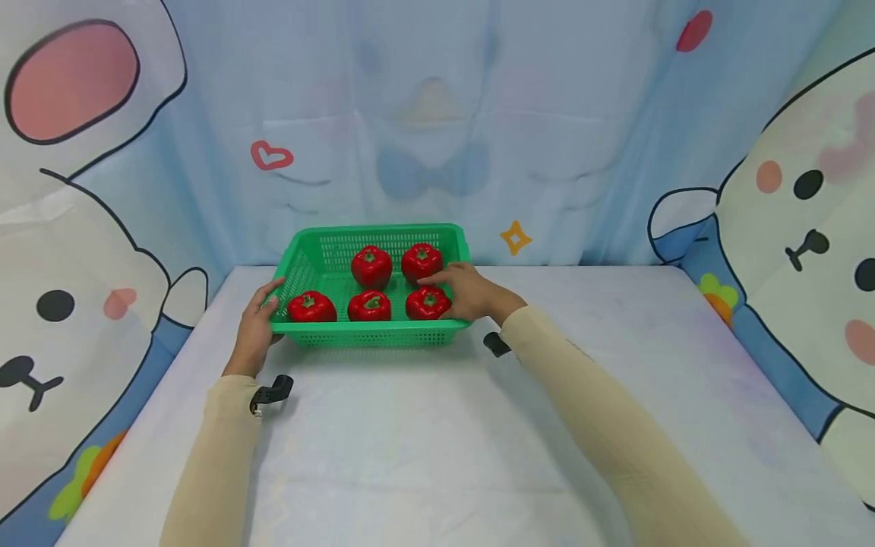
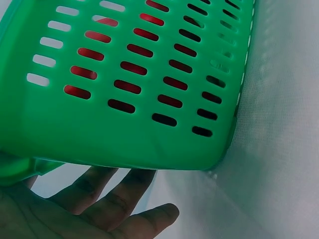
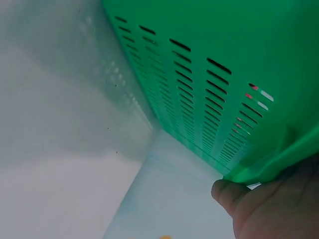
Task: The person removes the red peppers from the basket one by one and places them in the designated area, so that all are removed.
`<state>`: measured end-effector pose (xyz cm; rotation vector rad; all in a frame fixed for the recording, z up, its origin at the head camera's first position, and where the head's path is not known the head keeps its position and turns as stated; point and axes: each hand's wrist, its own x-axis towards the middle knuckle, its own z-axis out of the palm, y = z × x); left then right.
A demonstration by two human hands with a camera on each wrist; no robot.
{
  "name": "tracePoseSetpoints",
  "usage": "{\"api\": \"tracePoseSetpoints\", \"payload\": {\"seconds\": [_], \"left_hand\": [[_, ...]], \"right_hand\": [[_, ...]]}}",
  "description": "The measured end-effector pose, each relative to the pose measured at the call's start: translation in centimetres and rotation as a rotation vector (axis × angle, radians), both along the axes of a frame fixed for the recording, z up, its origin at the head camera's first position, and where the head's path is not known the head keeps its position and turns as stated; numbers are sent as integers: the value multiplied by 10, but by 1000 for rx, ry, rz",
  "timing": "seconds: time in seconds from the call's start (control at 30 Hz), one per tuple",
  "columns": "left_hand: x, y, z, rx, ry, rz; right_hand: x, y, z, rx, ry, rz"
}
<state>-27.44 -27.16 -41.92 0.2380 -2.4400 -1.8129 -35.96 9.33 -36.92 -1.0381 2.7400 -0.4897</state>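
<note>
A green plastic basket (image 1: 383, 334) with slotted walls holds several red bell peppers, two at the back and three along the front. My left hand (image 1: 255, 327) grips the basket's left end, its thumb at the rim; in the left wrist view, its fingers (image 2: 117, 204) spread below the rim outside the wall. At the opposite end my right hand (image 1: 472, 292) grips the right rim, with fingers reaching over it beside the front right pepper (image 1: 428, 302). From the right wrist, part of that hand (image 3: 274, 209) shows under the rim's edge.
The basket is toward the back of a table covered in a pale cloth (image 1: 410, 441). Behind it hangs a blue curtain (image 1: 424, 114) with cartoon prints, which also continues along both sides. Dark wrist straps (image 1: 272, 391) show at the sleeves.
</note>
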Motion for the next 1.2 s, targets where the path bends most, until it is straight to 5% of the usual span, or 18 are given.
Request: {"api": "tracePoseSetpoints", "payload": {"seconds": [0.37, 0.7, 0.93, 1.2], "left_hand": [[1, 0, -2, -12, 18, 7], [2, 0, -3, -2, 25, 6], [4, -1, -5, 24, 17, 9], [2, 2, -1, 26, 21, 11]], "right_hand": [[4, 0, -1, -17, -37, -68], [7, 4, -12, -262, -49, -114], [10, 6, -18, -329, -2, -172], [10, 17, -14, -681, 6, -307]]}}
